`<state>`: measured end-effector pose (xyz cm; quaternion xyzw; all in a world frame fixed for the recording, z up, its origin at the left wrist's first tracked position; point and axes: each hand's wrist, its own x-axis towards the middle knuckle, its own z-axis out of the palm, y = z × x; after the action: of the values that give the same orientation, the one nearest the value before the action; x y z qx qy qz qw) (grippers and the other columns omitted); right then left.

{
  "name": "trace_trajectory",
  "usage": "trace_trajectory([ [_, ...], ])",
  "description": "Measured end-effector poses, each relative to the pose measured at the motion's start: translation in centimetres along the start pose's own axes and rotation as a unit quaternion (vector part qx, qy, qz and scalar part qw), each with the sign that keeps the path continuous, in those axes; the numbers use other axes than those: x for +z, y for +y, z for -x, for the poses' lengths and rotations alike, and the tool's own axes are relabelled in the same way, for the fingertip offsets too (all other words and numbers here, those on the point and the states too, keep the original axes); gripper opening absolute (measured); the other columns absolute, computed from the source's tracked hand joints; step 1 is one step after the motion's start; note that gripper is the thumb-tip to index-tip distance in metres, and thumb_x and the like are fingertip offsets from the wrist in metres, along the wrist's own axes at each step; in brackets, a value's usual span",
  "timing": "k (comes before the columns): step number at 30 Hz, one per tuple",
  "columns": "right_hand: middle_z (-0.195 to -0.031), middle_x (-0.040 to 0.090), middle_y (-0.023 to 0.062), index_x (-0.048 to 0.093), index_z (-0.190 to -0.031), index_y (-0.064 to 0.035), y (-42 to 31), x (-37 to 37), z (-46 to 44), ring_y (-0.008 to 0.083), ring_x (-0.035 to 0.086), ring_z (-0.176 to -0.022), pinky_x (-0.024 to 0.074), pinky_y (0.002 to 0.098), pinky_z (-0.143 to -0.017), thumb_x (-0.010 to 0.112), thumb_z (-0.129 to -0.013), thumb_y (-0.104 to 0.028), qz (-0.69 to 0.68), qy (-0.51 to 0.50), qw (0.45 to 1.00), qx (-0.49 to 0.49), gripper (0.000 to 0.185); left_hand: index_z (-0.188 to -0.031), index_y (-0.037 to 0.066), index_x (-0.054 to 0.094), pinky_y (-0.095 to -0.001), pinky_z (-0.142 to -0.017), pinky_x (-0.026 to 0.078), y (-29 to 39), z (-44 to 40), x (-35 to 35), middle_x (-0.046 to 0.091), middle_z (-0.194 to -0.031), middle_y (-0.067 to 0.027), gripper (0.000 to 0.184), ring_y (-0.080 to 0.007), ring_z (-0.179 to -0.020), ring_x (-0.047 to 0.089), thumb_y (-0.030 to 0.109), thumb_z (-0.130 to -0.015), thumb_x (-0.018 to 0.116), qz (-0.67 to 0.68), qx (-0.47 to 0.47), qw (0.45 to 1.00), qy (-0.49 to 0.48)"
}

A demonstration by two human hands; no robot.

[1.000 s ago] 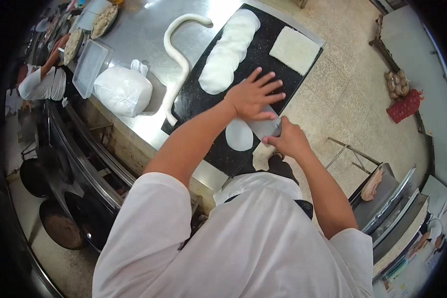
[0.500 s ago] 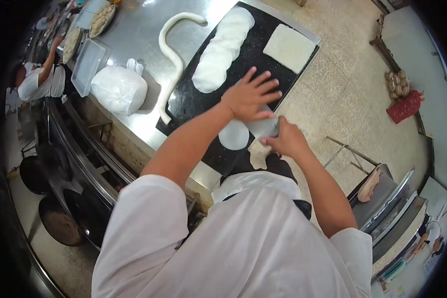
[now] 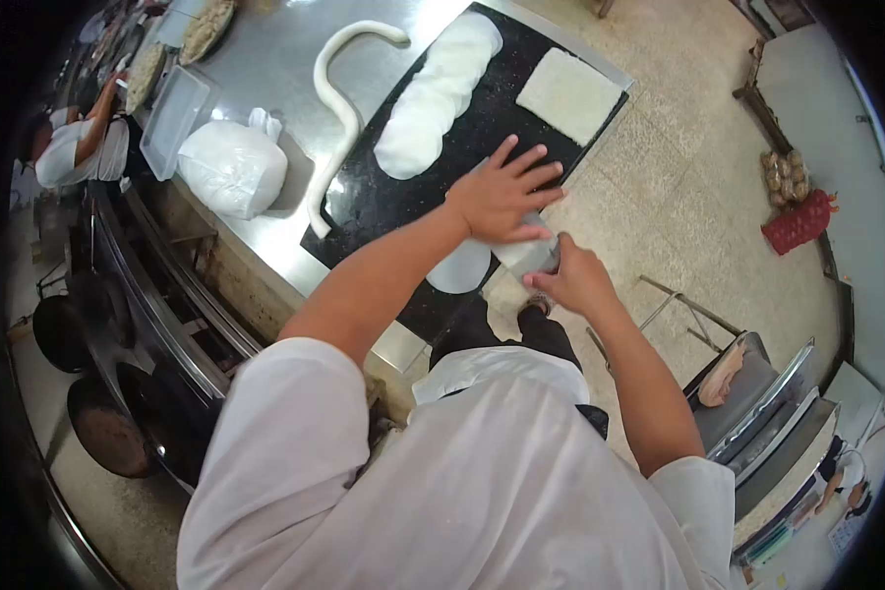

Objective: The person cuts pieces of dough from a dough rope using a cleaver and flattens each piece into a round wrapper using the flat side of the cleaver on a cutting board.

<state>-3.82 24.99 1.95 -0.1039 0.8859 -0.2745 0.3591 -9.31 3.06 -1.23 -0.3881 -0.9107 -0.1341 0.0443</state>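
Note:
My left hand (image 3: 504, 200) lies with fingers spread, palm down, on the wide flat blade (image 3: 529, 254) of a metal tool. The tool's near end is gripped in my right hand (image 3: 572, 277), its fingers curled. A thin round white dough sheet (image 3: 459, 267) lies on the black slab (image 3: 369, 211), partly under my left forearm. Farther up the slab rests a row of overlapping white dough rounds (image 3: 433, 98). Left of it a long curved dough rope (image 3: 339, 108) runs from the steel table onto the slab. Whatever lies under the blade is hidden.
A white rectangular slab or cloth (image 3: 570, 96) lies at the right. On the steel table (image 3: 265, 59) are a filled plastic bag (image 3: 232, 169) and a clear tray (image 3: 179, 120). A co-worker (image 3: 88, 147) stands far left. Woks (image 3: 108, 428) sit at lower left, a metal stand (image 3: 693, 315) at right.
The dough pieces and slab have shifted slightly left in view. My hands stay together at the tool, with the blade turned a little. The round sheet is now more covered by my left arm.

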Motion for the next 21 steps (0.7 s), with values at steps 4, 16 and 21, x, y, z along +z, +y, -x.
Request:
trace_trajectory([
  [4, -0.097, 0.073, 0.0277, 0.055, -0.118, 0.0046, -1.2, 2.5, 1.8, 0.0464, 0.071, -0.094, 0.056, 0.051, -0.081, 0.084, -0.08, -0.04, -0.043, 0.039, 0.997, -0.044, 0.065, -0.151, 0.024, 0.052, -0.0637, -0.122, 0.018, 0.1, 2.2, -1.2, 0.039, -0.162, -0.0132, 0.075, -0.0354, -0.153, 0.03, 0.066, -0.09, 0.06, 0.038, -0.028, 0.999, 0.017],
  [16, -0.097, 0.073, 0.0266, 0.055, -0.115, -0.0001, -0.9, 0.3, -0.7, 0.0446, 0.072, -0.093, 0.0558, 0.0514, -0.078, 0.086, -0.079, -0.04, -0.004, 0.069, 0.998, 0.009, 0.062, -0.145, 0.021, 0.057, -0.063, -0.12, 0.023, -1.6, 0.1, 0.2, 0.049, -0.153, -0.0137, 0.073, -0.0346, -0.147, 0.04, 0.066, -0.087, 0.063, -0.016, 0.033, 0.998, 0.057],
  [21, -0.094, 0.07, 0.0321, 0.045, -0.119, 0.0031, -2.5, 3.5, 3.8, 0.0479, 0.071, -0.09, 0.0556, 0.0536, -0.075, 0.08, -0.085, -0.034, -0.064, 0.115, 0.989, 0.061, 0.062, -0.129, 0.015, 0.068, -0.0455, -0.104, 0.048, -0.8, 0.7, -3.9, 0.068, -0.125, -0.0131, 0.071, -0.0345, -0.117, 0.063, 0.07, -0.085, 0.065, 0.04, -0.15, 0.983, 0.096],
])
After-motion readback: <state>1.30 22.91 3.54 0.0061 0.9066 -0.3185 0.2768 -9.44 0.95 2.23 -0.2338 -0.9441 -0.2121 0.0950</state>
